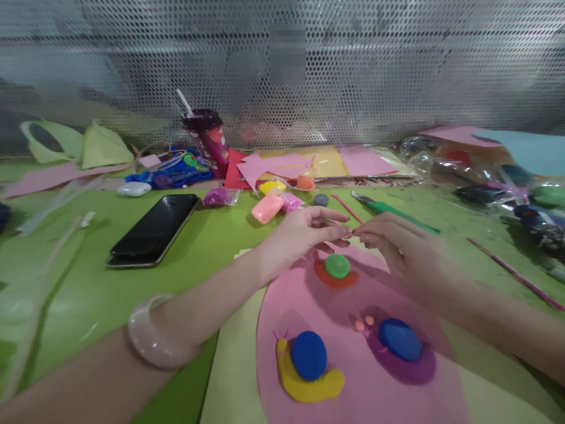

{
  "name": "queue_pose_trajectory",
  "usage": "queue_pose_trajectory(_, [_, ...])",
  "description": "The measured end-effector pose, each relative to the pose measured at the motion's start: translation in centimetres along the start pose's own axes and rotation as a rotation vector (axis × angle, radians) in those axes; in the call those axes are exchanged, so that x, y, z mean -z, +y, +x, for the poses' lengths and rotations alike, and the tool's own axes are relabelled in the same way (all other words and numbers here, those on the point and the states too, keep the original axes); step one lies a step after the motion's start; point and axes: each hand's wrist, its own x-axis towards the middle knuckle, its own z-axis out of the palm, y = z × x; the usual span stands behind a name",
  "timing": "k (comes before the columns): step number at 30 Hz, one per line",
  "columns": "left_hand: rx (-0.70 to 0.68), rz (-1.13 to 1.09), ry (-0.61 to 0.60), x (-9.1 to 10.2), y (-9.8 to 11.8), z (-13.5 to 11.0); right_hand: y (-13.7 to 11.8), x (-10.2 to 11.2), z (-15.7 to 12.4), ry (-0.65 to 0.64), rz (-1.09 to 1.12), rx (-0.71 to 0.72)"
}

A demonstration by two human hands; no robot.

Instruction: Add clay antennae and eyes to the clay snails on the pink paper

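Note:
My left hand [315,229] and my right hand [397,241] meet fingertip to fingertip above the top of a pink paper oval [353,406]. Both are closed in a pinch; a tiny pinkish bit shows between them, too small to name. Just below lies an orange clay snail body [338,281] with a green disc [338,266] on it. Nearer me are a yellow clay snail [304,388] with a blue disc [309,355] and pink feelers, and a purple clay snail [408,370] with another blue disc [401,339] and pink feelers with round tips.
A phone [154,229] and a white cable [44,288] lie left. Behind stand a cup with a straw [209,141], clay packs [268,206] and paper scraps [282,165]. A green-handled cutter [397,213] and a thin pink stick [346,207] lie beyond my hands.

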Motion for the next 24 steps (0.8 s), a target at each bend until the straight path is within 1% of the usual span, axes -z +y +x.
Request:
queue_pose_trajectory(3, [0.008, -0.024, 0.011, 0.1, -0.18, 0.17, -0.08, 0.08, -0.08, -0.008, 0.013, -0.013])
queue_pose_trajectory(9, [0.01, -0.028, 0.027, 0.23, -0.25, 0.47, -0.14, 0.08, -0.09, 0.014, -0.006, -0.052])
queue_pose_trajectory(12, [0.005, -0.041, 0.032, 0.28, -0.43, 0.54, 0.01, -0.06, -0.06, -0.009, 0.008, -0.065])
queue_pose_trajectory(15, [0.019, -0.103, 0.033, 0.35, -0.66, 0.62, 0.05, -0.01, 0.0, -0.035, 0.031, -0.09])
queue_pose_trajectory(18, [0.032, -0.134, 0.092, 0.35, -0.61, 0.56, 0.04, 0.1, 0.08, -0.046, 0.046, -0.121])
queue_pose_trajectory(21, [0.06, -0.086, 0.161, 0.29, -0.34, 0.35, 0.16, 0.07, 0.1, -0.038, 0.07, -0.117])
queue_pose_trajectory(23, [0.078, -0.052, 0.164, 0.3, -0.27, 0.27, 0.25, 0.01, 0.1, -0.034, 0.083, -0.119])
queue_pose_trajectory(24, [0.063, -0.041, 0.158, 0.33, -0.32, 0.28, 0.27, 0.0, 0.11, -0.036, 0.087, -0.12])
